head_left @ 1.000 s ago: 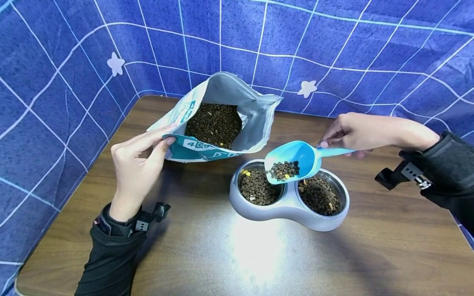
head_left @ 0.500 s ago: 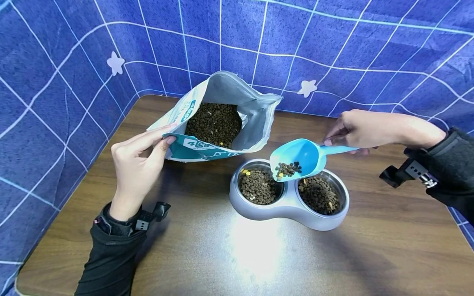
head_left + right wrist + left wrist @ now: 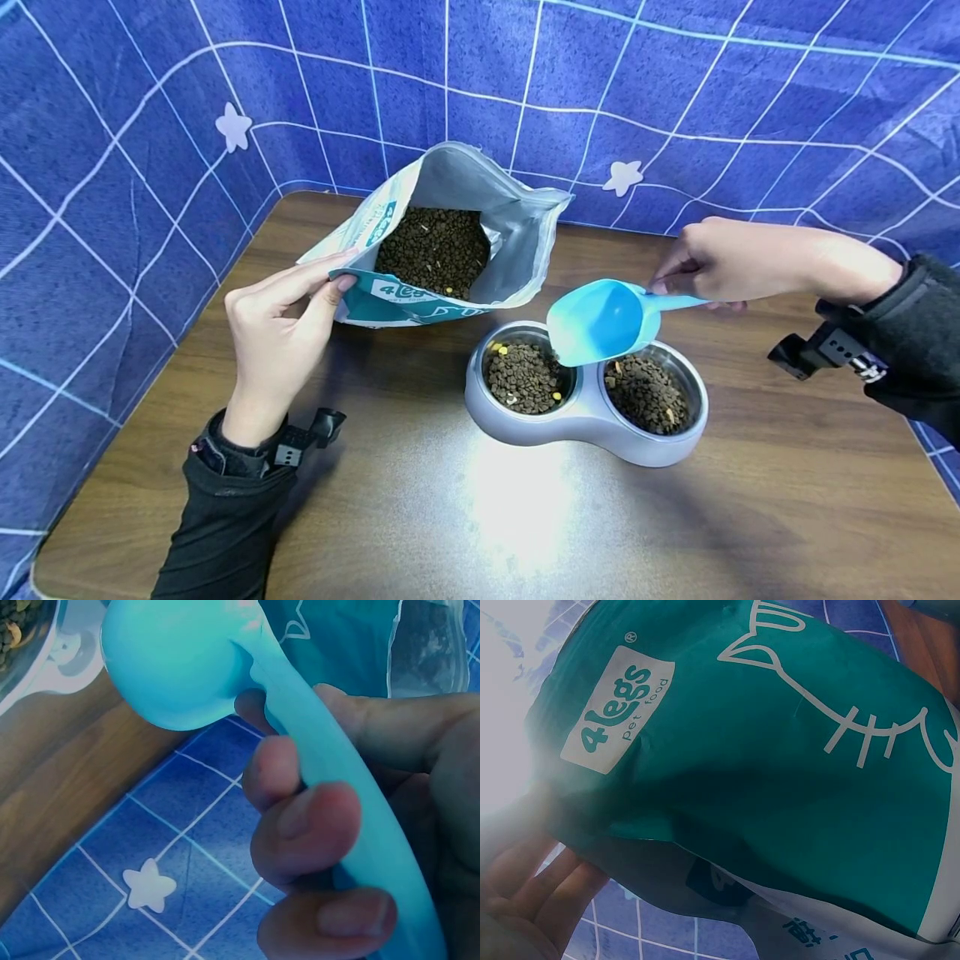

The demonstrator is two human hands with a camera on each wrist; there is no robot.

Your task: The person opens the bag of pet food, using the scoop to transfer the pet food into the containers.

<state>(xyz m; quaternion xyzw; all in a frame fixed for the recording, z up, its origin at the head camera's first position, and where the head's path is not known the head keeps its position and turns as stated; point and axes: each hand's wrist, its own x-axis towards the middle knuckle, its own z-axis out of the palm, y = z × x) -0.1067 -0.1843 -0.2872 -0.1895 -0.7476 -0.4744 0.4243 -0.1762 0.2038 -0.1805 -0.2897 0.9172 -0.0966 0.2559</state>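
Observation:
My left hand (image 3: 288,321) pinches the near left edge of an opened pet food bag (image 3: 420,308), whose silver-lined mouth shows brown kibble (image 3: 435,250) inside. In the left wrist view the bag's teal front (image 3: 780,772) fills most of the picture. My right hand (image 3: 731,262) grips the handle of a light blue scoop (image 3: 600,325). The scoop is tipped over the left bowl of a grey double feeder (image 3: 577,429), and no kibble shows in it. Both the left bowl (image 3: 522,379) and the right bowl (image 3: 648,396) hold brown kibble with a few yellowish pieces. Curled fingers (image 3: 307,832) wrap the handle in the right wrist view.
The feeder and bag stand on a brown wooden table (image 3: 375,500) with a bright light reflection in front. Blue fabric (image 3: 480,75) with white grid lines and stars rises behind and along the left side.
The last kibble has slid from the scoop's lip into the left bowl. The scoop has shifted slightly right and tipped further. My left hand and the bag have stayed almost still.

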